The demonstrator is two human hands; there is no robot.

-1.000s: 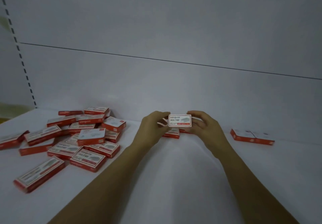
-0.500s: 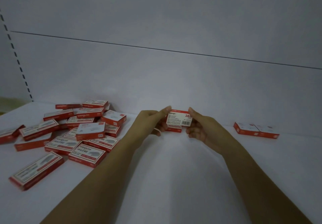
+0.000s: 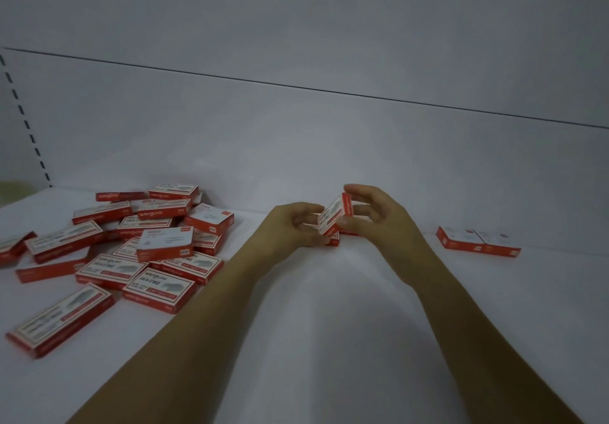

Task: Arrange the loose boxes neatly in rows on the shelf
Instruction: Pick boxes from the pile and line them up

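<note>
A small red-and-white box [image 3: 335, 214] is held tilted above the white shelf [image 3: 329, 308], near the back wall. My right hand [image 3: 379, 219] pinches its upper end between thumb and fingers. My left hand [image 3: 290, 225] touches its lower end with the fingertips. Under the hands another box [image 3: 333, 240] lies flat, mostly hidden. Several loose boxes lie in a jumbled pile [image 3: 138, 239] at the left. Two boxes [image 3: 478, 242] lie side by side at the right by the wall.
The shelf's back panel [image 3: 329, 159] rises just behind the hands. A slotted upright [image 3: 24, 120] runs along the far left. One long box [image 3: 61, 319] lies apart near the front left edge.
The held box has turned from facing me flat to a tilted, edge-on pose and shifted slightly right. My right hand now grips it from above.
</note>
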